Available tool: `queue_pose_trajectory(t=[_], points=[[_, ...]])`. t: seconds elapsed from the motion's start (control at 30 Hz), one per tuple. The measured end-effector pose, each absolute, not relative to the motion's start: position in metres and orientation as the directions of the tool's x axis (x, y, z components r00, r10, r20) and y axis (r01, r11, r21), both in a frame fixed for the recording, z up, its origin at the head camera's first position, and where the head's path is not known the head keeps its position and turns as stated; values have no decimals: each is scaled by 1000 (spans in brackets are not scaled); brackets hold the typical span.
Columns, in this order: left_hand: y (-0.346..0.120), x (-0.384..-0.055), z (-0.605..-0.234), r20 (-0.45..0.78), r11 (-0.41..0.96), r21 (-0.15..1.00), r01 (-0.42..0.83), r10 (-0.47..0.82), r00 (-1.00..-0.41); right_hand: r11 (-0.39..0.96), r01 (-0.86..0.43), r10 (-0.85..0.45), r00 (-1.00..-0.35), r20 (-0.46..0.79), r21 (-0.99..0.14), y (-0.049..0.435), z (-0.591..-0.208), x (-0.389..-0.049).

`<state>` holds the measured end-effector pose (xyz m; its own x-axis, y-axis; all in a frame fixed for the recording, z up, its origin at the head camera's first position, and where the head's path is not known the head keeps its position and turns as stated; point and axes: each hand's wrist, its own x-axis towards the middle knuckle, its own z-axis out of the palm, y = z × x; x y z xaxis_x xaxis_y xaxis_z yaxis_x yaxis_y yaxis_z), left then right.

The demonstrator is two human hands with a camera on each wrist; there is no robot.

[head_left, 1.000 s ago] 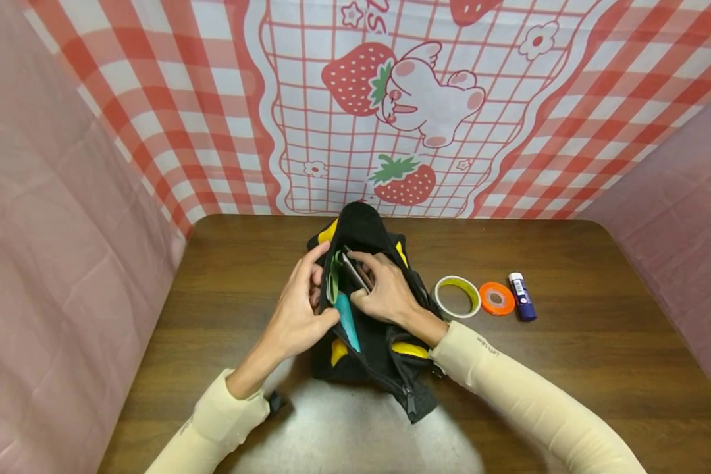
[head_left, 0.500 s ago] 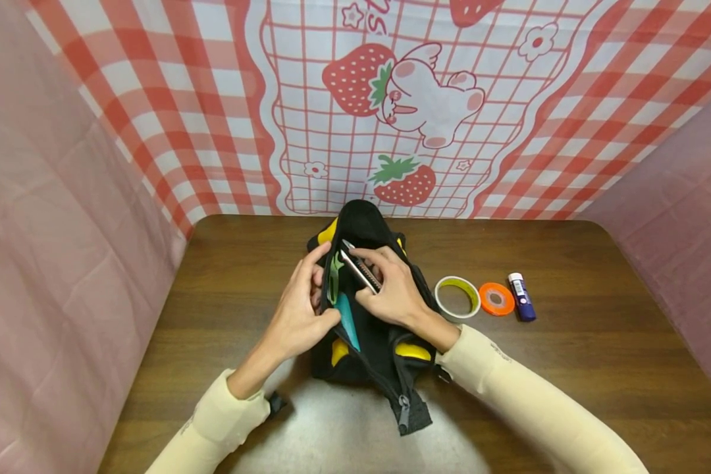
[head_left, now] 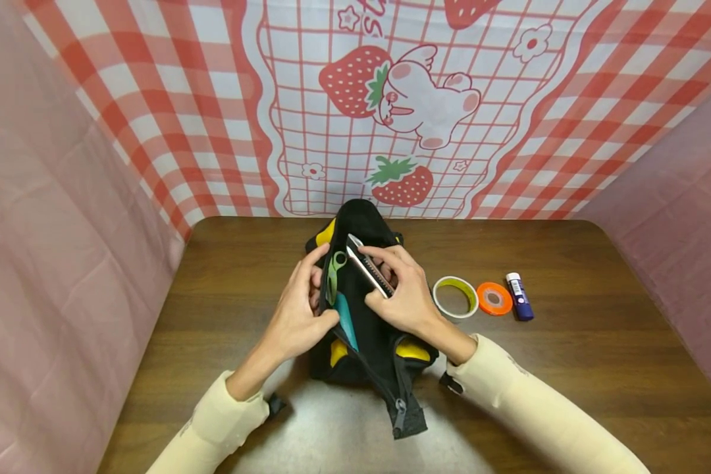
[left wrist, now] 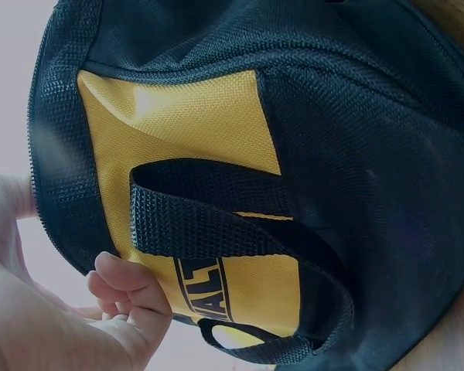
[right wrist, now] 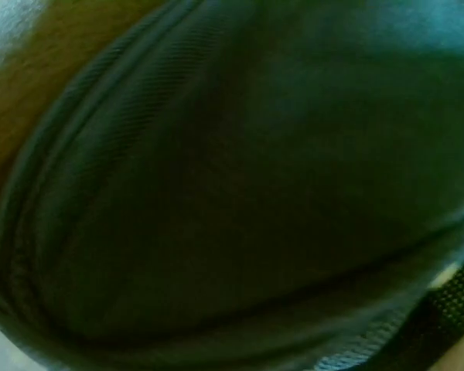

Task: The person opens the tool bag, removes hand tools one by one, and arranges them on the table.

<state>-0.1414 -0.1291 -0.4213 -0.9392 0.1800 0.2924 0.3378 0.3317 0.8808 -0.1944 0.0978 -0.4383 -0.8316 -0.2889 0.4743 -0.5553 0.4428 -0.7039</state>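
A black and yellow tool bag (head_left: 364, 220) lies unzipped on the table, its mouth facing up. My left hand (head_left: 299, 309) grips the bag's left rim; in the left wrist view its fingers (left wrist: 127, 286) curl at the edge of the yellow panel. Over the opening, my right hand (head_left: 405, 289) holds a silver-and-black box cutter (head_left: 370, 271), its pointed end toward the far left. Inside the bag, green-handled scissors (head_left: 334, 273) and a teal object (head_left: 345, 321) lie along the left wall. The right wrist view shows only blurred dark bag fabric (right wrist: 216, 193).
Right of the bag stand a roll of tape (head_left: 455, 297), an orange ring-shaped roll (head_left: 494, 299) and a blue glue stick (head_left: 520, 296). The bag's zipper end (head_left: 409, 421) hangs toward the near edge. A checked cloth (head_left: 213, 112) rises behind the wooden table (head_left: 592, 329).
My right hand has drawn the box cutter up and to the right, so more of it and the green scissors show. The zipper end shifted slightly left and nearer. My left hand stays put.
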Motion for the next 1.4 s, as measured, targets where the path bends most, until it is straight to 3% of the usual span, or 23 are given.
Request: queue_pose_trajectory(t=[0.3,0.6,1.03,1.27,1.4], points=[[-129,-141,-422,288,331,883,333,178,-941,396,-541,-205,-840,503,-742,112,-430,-184],[-129,-141,-421,286,331,883,334,186,-940,40,-498,-41,-867,497,-866,134,-423,-176],[-130,-140,-423,284,332,883,333,189,-940,-46,-522,145,-847,512,-851,175,-428,-168],[-129,-140,-422,286,325,884,335,190,-939,-28,-552,210,-818,535,-833,207,-441,-163],[-128,-141,-422,287,327,884,335,187,-940,-21,-502,272,-835,479,-864,228,-449,-159]])
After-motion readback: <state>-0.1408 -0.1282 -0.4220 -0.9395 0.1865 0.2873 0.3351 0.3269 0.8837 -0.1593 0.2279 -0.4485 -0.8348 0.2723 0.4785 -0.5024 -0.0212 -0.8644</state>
